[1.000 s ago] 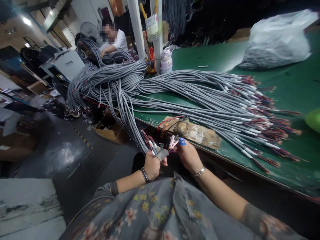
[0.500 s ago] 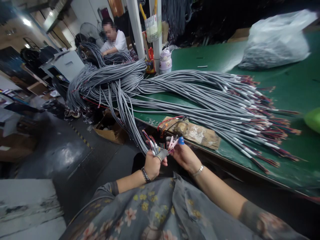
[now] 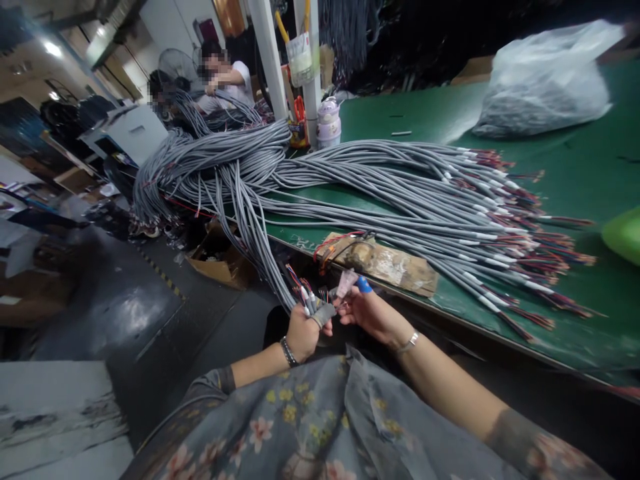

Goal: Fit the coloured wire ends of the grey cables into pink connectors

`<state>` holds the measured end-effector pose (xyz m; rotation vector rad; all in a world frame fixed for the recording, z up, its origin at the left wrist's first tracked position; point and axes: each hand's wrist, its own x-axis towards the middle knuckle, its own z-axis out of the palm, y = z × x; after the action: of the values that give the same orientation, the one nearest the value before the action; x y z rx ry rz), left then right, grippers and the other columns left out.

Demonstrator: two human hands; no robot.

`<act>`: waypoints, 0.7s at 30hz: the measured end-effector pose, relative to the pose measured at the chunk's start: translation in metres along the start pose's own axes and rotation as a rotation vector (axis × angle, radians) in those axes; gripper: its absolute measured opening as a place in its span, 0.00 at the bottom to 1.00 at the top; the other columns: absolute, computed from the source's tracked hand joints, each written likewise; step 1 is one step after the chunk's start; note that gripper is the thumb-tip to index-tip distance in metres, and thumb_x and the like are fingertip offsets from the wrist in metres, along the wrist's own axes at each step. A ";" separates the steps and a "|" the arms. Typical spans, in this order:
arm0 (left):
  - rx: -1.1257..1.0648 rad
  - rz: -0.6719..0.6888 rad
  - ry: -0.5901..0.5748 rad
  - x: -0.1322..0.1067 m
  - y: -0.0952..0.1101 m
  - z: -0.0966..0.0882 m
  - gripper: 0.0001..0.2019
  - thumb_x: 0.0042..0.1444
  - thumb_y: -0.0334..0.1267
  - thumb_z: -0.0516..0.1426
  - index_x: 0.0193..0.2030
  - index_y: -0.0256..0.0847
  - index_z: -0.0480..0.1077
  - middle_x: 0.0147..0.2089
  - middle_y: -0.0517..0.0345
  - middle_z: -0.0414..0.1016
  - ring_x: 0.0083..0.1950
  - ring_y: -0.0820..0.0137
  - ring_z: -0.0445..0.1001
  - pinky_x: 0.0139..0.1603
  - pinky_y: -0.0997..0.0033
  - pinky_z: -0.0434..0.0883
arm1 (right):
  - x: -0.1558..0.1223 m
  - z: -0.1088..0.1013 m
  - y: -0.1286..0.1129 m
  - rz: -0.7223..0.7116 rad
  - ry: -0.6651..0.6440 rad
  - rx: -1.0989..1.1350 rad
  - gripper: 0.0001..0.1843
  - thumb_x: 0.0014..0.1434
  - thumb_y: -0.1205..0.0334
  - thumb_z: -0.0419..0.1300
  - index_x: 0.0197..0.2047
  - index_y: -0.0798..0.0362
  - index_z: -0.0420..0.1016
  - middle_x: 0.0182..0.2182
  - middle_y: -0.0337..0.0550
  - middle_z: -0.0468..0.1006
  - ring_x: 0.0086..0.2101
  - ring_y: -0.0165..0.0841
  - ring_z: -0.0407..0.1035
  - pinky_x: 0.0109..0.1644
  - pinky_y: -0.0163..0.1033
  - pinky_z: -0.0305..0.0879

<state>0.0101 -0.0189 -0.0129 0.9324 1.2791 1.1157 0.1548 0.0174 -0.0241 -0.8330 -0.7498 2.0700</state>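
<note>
Beside the near edge of the counter (image 3: 430,115), the left hand (image 3: 303,333) closes around one bundle of grey multicore cables (image 3: 278,275), gripped near the ends, presumably to keep their coloured wires (image 3: 293,276) reachable. The right hand (image 3: 377,317) pinches one blurred pink clip (image 3: 346,285). Dozens of fanned-out cables (image 3: 380,175), overlapping beyond exact count, and one plastic bag (image 3: 547,83) lie behind.

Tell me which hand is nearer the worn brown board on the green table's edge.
Right. The right hand is just in front of the worn brown board; the left hand is farther away to the left, gripping grey cables.
</note>
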 end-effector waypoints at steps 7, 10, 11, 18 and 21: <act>0.111 -0.013 -0.112 -0.005 0.001 -0.007 0.23 0.39 0.56 0.65 0.17 0.39 0.64 0.15 0.62 0.66 0.16 0.77 0.64 0.19 0.76 0.66 | -0.008 -0.003 -0.007 0.011 -0.050 -0.246 0.18 0.41 0.49 0.71 0.23 0.54 0.75 0.20 0.37 0.73 0.19 0.25 0.64 0.23 0.31 0.62; 0.136 -0.031 -0.151 -0.004 0.004 -0.006 0.22 0.38 0.55 0.65 0.17 0.39 0.64 0.15 0.62 0.66 0.16 0.76 0.64 0.19 0.76 0.66 | -0.007 -0.001 -0.009 -0.062 -0.047 -0.366 0.16 0.40 0.53 0.72 0.21 0.54 0.73 0.17 0.34 0.71 0.18 0.23 0.60 0.22 0.30 0.59; 0.144 -0.048 -0.176 -0.003 0.004 -0.005 0.21 0.37 0.54 0.66 0.17 0.39 0.65 0.15 0.62 0.66 0.16 0.76 0.64 0.19 0.76 0.66 | -0.007 -0.001 -0.009 -0.083 -0.049 -0.406 0.16 0.41 0.52 0.71 0.21 0.54 0.73 0.17 0.34 0.71 0.19 0.24 0.60 0.23 0.31 0.59; 0.236 -0.238 -0.389 0.004 0.000 -0.008 0.16 0.34 0.44 0.68 0.18 0.37 0.67 0.15 0.60 0.69 0.16 0.75 0.66 0.19 0.75 0.66 | -0.014 0.005 -0.006 -0.312 -0.054 -0.710 0.12 0.45 0.52 0.68 0.24 0.52 0.76 0.22 0.38 0.76 0.25 0.32 0.65 0.31 0.37 0.64; 0.210 -0.195 -0.341 0.005 0.001 -0.009 0.18 0.37 0.49 0.66 0.16 0.37 0.67 0.14 0.60 0.68 0.16 0.75 0.65 0.19 0.76 0.65 | -0.018 0.003 -0.005 -0.399 0.066 -0.748 0.12 0.48 0.51 0.66 0.25 0.50 0.76 0.23 0.39 0.76 0.26 0.33 0.65 0.32 0.37 0.64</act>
<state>0.0003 -0.0147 -0.0135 1.0763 1.1881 0.6465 0.1632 0.0047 -0.0129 -1.0278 -1.5546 1.3884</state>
